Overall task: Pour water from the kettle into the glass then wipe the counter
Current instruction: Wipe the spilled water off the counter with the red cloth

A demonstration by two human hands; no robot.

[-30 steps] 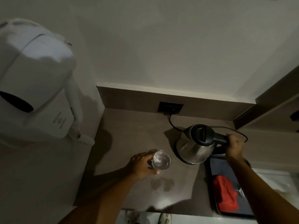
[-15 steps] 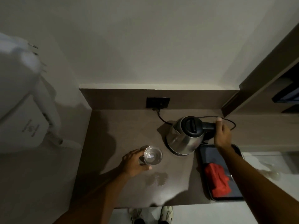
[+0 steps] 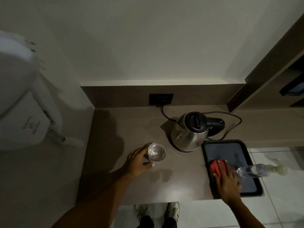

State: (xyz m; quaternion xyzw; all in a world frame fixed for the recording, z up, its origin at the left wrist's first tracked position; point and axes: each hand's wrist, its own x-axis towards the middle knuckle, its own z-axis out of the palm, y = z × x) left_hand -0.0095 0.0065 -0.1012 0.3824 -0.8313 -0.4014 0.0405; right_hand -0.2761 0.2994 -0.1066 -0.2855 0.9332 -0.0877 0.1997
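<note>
Cloth (image 3: 215,167), red, lies lower right of frame on the dark tray (image 3: 230,148); right hand (image 3: 226,177) rests flat on it, fingers spread, not yet closed. Wet patch (image 3: 162,176) on the counter (image 3: 115,129) sits left of that hand, lower centre, so the wipe likely goes leftward. Left hand (image 3: 138,162) cups the glass (image 3: 156,152) just beyond the patch. Kettle (image 3: 190,131) stands upright further back, right of centre, untouched.

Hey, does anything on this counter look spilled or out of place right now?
Yes. A small wet patch lies on the counter, in front of the glass that the left hand holds. It glistens against the dry surface. The right hand rests on the red cloth in the tray.
</note>
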